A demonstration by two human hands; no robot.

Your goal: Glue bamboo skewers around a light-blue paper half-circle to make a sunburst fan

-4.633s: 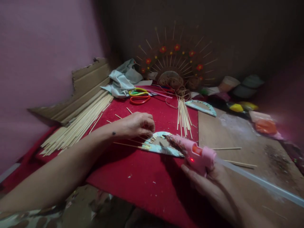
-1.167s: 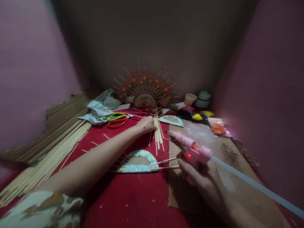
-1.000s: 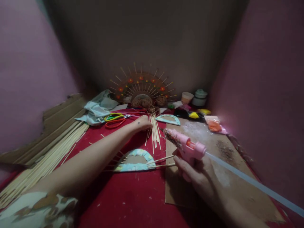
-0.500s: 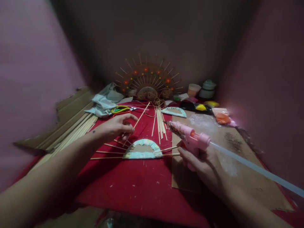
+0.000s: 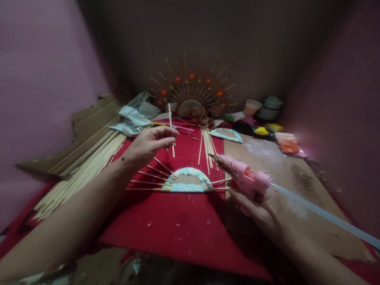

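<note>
Above the red mat [image 5: 184, 221]: both hands occupied.
Left hand [image 5: 147, 144] pinched a stick [image 5: 171, 130] nearly upright; right hand [image 5: 258, 204] gripped the glue gun [image 5: 245, 178].

My stick [image 5: 171, 128] is bare matt wood; glue gun [image 5: 247, 179] smooth pink plastic; mat [image 5: 178, 225] fuzzy red cloth.
</note>
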